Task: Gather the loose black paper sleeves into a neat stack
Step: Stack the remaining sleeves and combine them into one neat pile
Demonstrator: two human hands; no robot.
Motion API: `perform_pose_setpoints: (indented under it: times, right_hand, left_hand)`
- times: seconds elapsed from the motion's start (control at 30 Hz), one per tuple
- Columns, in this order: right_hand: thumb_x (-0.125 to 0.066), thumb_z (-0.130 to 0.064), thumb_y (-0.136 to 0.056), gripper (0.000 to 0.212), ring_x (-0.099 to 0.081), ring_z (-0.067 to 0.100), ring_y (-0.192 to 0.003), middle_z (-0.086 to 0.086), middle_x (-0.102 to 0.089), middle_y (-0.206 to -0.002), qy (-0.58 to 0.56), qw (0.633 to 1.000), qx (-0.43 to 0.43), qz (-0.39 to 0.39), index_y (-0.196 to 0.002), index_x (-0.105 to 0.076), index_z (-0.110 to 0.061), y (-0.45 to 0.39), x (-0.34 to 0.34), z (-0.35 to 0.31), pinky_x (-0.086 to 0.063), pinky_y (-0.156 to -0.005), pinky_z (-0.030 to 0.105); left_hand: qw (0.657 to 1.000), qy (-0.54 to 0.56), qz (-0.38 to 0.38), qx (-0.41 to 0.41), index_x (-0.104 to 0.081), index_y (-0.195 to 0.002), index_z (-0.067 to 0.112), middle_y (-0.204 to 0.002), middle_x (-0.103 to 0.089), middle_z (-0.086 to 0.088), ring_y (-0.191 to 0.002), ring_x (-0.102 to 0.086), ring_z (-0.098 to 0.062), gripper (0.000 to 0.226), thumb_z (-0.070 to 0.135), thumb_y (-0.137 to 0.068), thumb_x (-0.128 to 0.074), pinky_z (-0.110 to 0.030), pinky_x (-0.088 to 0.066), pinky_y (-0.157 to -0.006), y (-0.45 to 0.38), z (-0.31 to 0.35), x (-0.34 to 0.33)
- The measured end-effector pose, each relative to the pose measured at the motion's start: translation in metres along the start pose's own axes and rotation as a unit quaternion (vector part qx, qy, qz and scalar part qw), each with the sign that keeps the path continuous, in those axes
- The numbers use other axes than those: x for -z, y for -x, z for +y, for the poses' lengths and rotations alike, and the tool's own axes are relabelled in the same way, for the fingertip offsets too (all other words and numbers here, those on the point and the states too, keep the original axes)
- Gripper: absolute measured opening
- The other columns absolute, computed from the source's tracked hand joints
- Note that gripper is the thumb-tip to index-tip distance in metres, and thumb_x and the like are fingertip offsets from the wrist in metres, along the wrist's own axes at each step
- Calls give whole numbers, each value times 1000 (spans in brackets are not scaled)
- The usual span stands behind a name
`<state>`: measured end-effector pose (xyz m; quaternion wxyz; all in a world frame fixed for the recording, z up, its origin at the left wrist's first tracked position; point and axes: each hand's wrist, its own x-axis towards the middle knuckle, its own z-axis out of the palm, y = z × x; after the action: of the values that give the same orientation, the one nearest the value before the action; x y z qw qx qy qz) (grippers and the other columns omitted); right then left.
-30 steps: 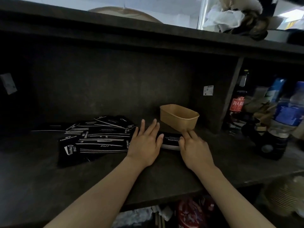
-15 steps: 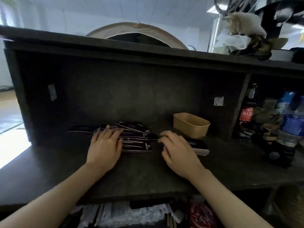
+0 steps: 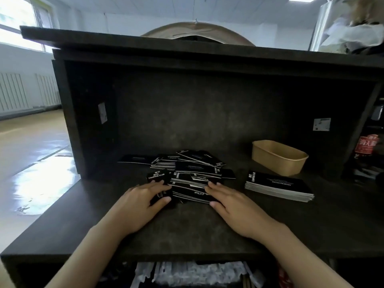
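A: What do the surface and the room look like?

B: A dark, mottled counter [image 3: 187, 231] sits inside a dark cubby with a back wall and an overhanging top shelf [image 3: 207, 50]. Off at nine o'clock a glossy floor [image 3: 31, 154] reflects light from a window [image 3: 18, 15], with a white radiator [image 3: 27, 90] under it. The ceiling is white.

A: And on the counter?

B: At two o'clock from the hands stands a tan paper tub [image 3: 279, 156], near the back wall. Just in front of it lies a neat stack of sleeves [image 3: 278, 187], black faces with white edges, apart from the rest. At three o'clock, past the divider, stands a bottle with a red label [image 3: 366, 144].

A: The loose ones?

B: The loose black paper sleeves [image 3: 187, 173] lie in a fanned, overlapping heap at the middle of the counter, at twelve o'clock from the hands. They are flat, black, with thin white edges and white lettering; one reads "CAMPING CLUB". They point in different directions.

A: The hands?

B: The left hand [image 3: 139, 206] rests on the heap's near left corner, fingers [image 3: 158, 185] straight and lightly spread, thumb touching a sleeve. The right hand [image 3: 234, 206] lies against the near right edge, fingers [image 3: 214, 187] extended and close together.
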<state>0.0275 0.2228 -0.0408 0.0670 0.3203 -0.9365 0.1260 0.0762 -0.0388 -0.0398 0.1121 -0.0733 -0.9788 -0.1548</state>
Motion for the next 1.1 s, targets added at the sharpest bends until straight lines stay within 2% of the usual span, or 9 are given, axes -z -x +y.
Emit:
perform_pose_setpoints:
  times: [0.07, 0.13, 0.27, 0.4, 0.47, 0.6, 0.8, 0.93, 1.1]
  right_hand:
    - [-38, -38, -102, 47, -16, -4, -144, -22, -23, -155, -23, 999, -1, 28, -148, -31, -35, 12, 1, -1, -14, -116, 17]
    - [-44, -38, -100, 44, -20, -10, -139, -29, -29, -149, -45, 998, -5, 50, -144, -39, -39, 19, 4, -1, -13, -108, 7]
    - [-59, -36, -93, 30, -39, -14, -125, -33, -52, -128, -117, 991, -7, 70, -122, -62, -43, 25, 12, -2, -26, -99, 5]
    - [-66, -34, -86, 12, -58, -4, -102, -27, -69, -96, -223, 966, -33, 128, -93, -74, -39, 32, 19, -4, -43, -91, 19]
    - [-61, -39, -88, 21, -52, -7, -110, -28, -63, -109, -191, 967, -59, 160, -109, -67, -40, 30, 18, -2, -43, -98, 24]
    - [-37, -56, -95, 59, -32, 10, -139, -10, -37, -151, -64, 988, -129, 49, -147, -33, -29, 20, 9, -2, -26, -115, 31]
    - [-54, -47, -92, 62, -34, 5, -136, -18, -42, -146, -155, 976, -126, 81, -147, -28, -38, 23, 10, 2, -31, -107, 23]
    - [-69, -37, -85, 64, -41, -12, -120, -31, -50, -129, -211, 966, -97, 113, -139, -36, -45, 31, 14, -1, -30, -90, 4]
    - [-76, -22, -80, 67, -38, -18, -121, -40, -44, -126, -208, 967, -47, 139, -133, -44, -48, 33, 16, -6, -33, -97, 5]
  left_hand:
    - [1000, 7, 11, 8, -37, -134, 47, -130, -57, 12, -119, -55, -11, 42, 57, -93, -41, -28, -41, -97, 4, 3, 2]
    - [999, 0, 29, 31, -34, -134, 40, -119, -61, 5, -111, -58, -15, 41, 51, -96, -42, -27, -41, -89, 3, 2, 2]
    - [997, 8, 65, 47, -32, -142, 34, -143, -50, -5, -140, -38, -19, 41, 37, -101, -36, -32, -33, -111, 0, -8, -5]
    - [996, 65, 39, -38, -29, -145, 41, -143, -25, 23, -141, -16, 5, 62, 67, -90, -17, -18, -17, -114, 4, 0, 1]
    - [995, 60, 6, -75, -25, -145, 48, -142, -13, 30, -137, -5, 12, 66, 72, -83, -20, -18, -11, -115, 5, 4, 2]
    - [990, 63, -17, -123, -38, -132, 60, -152, -23, 29, -141, -1, 15, 59, 80, -78, -28, -25, -13, -119, 1, -2, -3]
    - [989, 89, 12, -121, -48, -119, 54, -151, -25, 31, -140, -13, 15, 37, 64, -83, -47, -27, -23, -118, 5, 7, 1]
    - [986, 130, 20, -103, -24, -134, 61, -145, -32, 35, -134, -31, 12, 63, 58, -83, -60, -24, -31, -112, 9, 12, 9]
    - [984, 139, 21, -105, -17, -141, 60, -142, -38, 33, -130, -37, 12, 75, 61, -80, -60, -24, -36, -111, 8, 12, 6]
